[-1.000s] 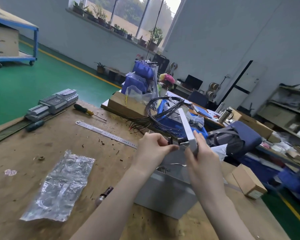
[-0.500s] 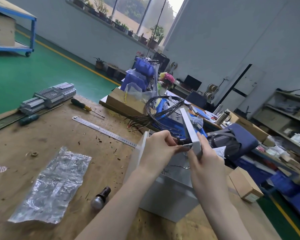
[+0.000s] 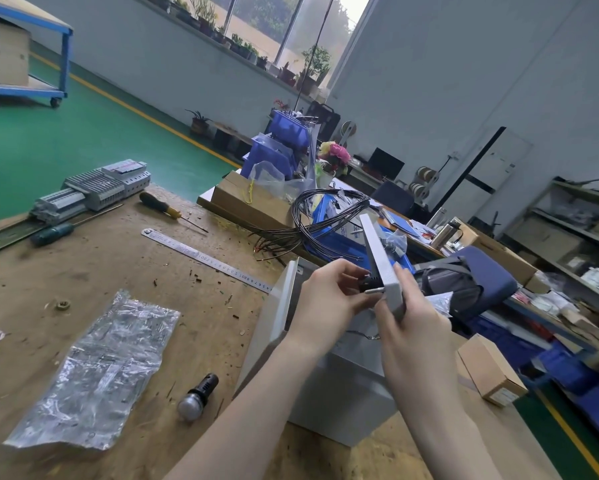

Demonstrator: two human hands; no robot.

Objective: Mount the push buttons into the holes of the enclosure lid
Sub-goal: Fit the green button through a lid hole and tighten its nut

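I am looking into an industrial workshop: a green painted floor with a yellow line [image 3: 145, 114], a scuffed wooden workbench [image 3: 83, 271] carrying a steel ruler [image 3: 204, 259], a black-and-yellow-handled screwdriver [image 3: 168, 211] and grey terminal blocks [image 3: 94, 188], and metal shelving with boxed parts [image 3: 575, 237].

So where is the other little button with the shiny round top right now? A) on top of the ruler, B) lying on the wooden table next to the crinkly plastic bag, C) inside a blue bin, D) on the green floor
B: the spare push button lies on its side on the wooden table, just right of the plastic bag, with neither hand touching it.
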